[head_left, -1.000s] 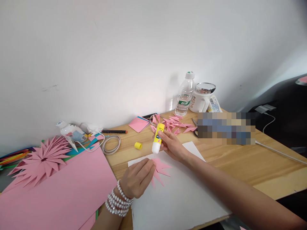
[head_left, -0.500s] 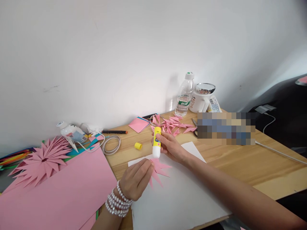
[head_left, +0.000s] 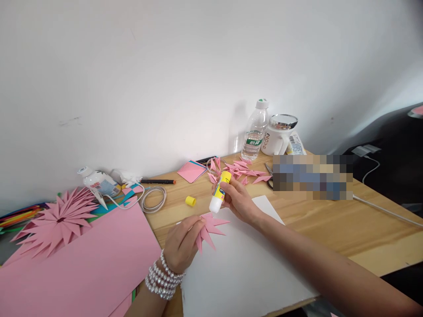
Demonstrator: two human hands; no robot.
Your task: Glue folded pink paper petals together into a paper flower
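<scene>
My right hand (head_left: 238, 201) grips an uncapped yellow and white glue stick (head_left: 220, 192), tilted with its tip down toward a small pink spiked paper piece (head_left: 209, 228). My left hand (head_left: 183, 243), with pearl bracelets at the wrist, pinches that pink piece at its left side, over a white sheet (head_left: 251, 268). The glue stick's yellow cap (head_left: 190, 200) lies on the wooden table (head_left: 330, 220) to the left.
A pile of folded pink paper points (head_left: 243, 170) lies behind my hands. A water bottle (head_left: 255, 130) and white mug (head_left: 279, 134) stand by the wall. At left are a large pink sheet (head_left: 79, 264), a finished pink paper flower (head_left: 57, 220), a glue bottle (head_left: 95, 181) and a marker (head_left: 157, 181).
My left hand shifted the pink spiked piece a little left and turned it. My right hand tilted the glue stick and raised it slightly off the paper.
</scene>
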